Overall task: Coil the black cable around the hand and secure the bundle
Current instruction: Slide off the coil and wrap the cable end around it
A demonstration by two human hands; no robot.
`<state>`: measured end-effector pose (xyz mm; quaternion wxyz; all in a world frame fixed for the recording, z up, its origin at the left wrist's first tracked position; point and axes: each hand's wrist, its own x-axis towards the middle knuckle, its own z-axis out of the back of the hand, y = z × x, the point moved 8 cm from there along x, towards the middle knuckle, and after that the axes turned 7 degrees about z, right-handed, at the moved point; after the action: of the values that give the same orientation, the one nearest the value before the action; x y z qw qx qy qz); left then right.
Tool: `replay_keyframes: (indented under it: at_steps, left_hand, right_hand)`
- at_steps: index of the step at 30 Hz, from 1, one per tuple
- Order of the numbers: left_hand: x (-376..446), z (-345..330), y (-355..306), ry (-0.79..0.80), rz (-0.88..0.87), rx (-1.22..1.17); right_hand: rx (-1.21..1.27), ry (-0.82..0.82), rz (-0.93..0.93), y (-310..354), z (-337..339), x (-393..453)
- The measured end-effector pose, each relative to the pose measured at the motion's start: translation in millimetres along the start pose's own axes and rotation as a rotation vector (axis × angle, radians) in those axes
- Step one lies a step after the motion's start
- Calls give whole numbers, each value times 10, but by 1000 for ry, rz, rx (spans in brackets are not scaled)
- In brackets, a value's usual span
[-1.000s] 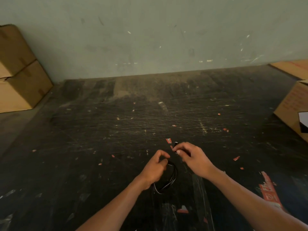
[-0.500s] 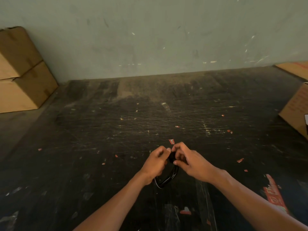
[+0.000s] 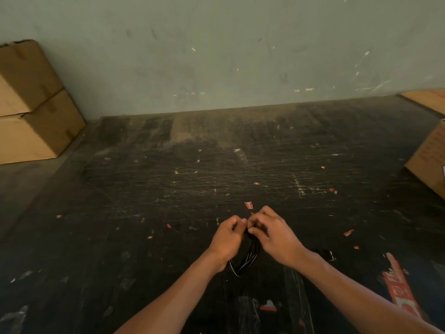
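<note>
The black cable [image 3: 248, 257] is gathered into a small bundle of several loops that hangs between my two hands above the dark table. My left hand [image 3: 227, 239] is closed around the top of the bundle from the left. My right hand [image 3: 273, 237] meets it from the right, thumb and fingertips pinched on the cable at the top of the loops. The fingertips of both hands touch. The cable's upper part and its ends are hidden inside the fingers.
The scratched black table [image 3: 216, 177] is littered with small red paper scraps [image 3: 248, 205]. Two stacked cardboard boxes [image 3: 31, 104] stand at the far left. Another box [image 3: 431, 162] sits at the right edge. A grey wall [image 3: 216, 49] closes the back.
My right hand has closed in from the right onto the top of the bundle, so both hands now touch. The coil hangs narrower than a second ago.
</note>
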<state>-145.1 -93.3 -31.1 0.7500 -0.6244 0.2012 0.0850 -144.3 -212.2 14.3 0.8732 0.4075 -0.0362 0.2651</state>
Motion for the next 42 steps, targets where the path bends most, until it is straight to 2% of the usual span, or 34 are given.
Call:
replay_keyframes:
  at_steps: [5, 7, 10, 14, 17, 21, 27, 33, 39, 42]
  left_hand:
    - [75, 158, 142, -113, 121, -46]
    - [77, 262, 141, -154, 126, -68]
    - [56, 319, 47, -176, 31, -44]
    - [26, 418, -9, -248, -58, -86]
    - [-1, 436, -6, -271, -124, -81]
    - [-32, 426, -34, -299, -222, -24]
    - [-24, 465, -80, -305, -269, 8]
    - [25, 564, 14, -349, -238, -70]
    - [16, 561, -68, -407, -314, 41]
    - [2, 526, -105, -409, -350, 60]
  right_hand:
    - [131, 83, 81, 208, -51, 33]
    - [296, 122, 59, 271, -82, 40]
    - [611, 148, -119, 203, -177, 19]
    - [999, -118, -442, -19, -271, -36]
    - [1022, -266, -610, -158, -342, -87]
    - [982, -323, -745, -238, -415, -136]
    - [900, -182, -782, -240, -460, -156]
    - [907, -185, -871, -286, -503, -258]
    - [899, -213, -992, -315, -617, -368]
    - [890, -161, -1081, -268, -708, -404]
